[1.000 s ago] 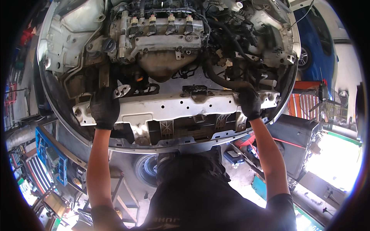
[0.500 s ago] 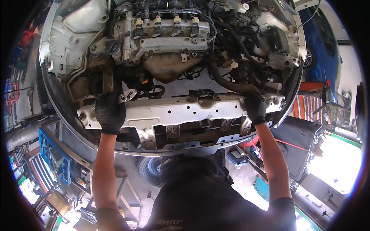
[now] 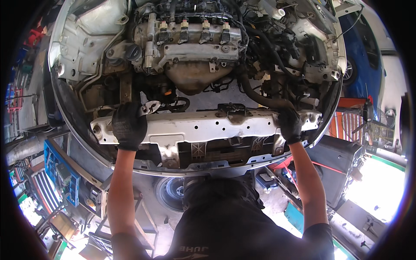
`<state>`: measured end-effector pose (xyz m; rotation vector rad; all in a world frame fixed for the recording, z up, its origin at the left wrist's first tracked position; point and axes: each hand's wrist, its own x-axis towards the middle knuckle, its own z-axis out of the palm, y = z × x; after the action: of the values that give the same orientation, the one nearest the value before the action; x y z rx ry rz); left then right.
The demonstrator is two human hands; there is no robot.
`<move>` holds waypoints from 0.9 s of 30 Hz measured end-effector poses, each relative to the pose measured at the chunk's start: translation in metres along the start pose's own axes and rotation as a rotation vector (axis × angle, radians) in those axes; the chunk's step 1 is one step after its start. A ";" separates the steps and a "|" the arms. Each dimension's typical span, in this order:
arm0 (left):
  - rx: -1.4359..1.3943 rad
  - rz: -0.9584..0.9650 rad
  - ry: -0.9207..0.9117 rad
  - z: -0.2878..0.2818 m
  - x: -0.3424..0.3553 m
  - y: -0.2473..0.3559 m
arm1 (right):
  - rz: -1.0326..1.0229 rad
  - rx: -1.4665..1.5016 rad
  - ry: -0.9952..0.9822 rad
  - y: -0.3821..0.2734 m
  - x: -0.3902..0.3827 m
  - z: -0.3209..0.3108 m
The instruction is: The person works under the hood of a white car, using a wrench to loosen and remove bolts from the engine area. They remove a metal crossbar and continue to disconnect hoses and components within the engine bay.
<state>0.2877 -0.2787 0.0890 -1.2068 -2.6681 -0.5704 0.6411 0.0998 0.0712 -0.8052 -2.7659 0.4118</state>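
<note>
A silver-painted metal crossbar (image 3: 208, 125) runs across the front of the car's engine bay. My left hand (image 3: 129, 126), in a black glove, is closed over the bar's left part. A pair of pliers (image 3: 150, 107) is in the same hand, its metal jaws sticking out to the right above the bar; the handles are hidden by the glove. Also gloved in black, my right hand (image 3: 289, 125) wraps over the bar near its right end, beside a thick dark hose (image 3: 260, 97). Its fingertips are out of sight behind the bar.
Beyond the bar sits the engine (image 3: 197, 50) with its rusty heat shield (image 3: 193, 76). The curved front edge (image 3: 216, 170) of the car body lies below the bar. A wheel (image 3: 170, 193) is on the floor, a blue frame (image 3: 63, 173) at left, a blue car (image 3: 364, 47) at right.
The car and crossbar have shifted slightly to the right in view. Both hands keep their places on the bar, and the pliers stay in my left hand.
</note>
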 end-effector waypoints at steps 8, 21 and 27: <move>0.012 0.010 -0.001 0.001 0.001 0.001 | 0.044 0.015 -0.028 -0.003 0.001 -0.003; 0.011 0.025 0.049 0.001 0.001 -0.001 | 0.047 0.002 -0.021 0.003 -0.005 0.002; -0.088 0.154 -0.042 -0.007 -0.002 0.000 | -0.035 -0.063 0.004 0.003 -0.002 0.002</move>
<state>0.2886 -0.2831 0.0953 -1.4481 -2.5780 -0.6502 0.6438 0.1012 0.0682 -0.7692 -2.7980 0.3176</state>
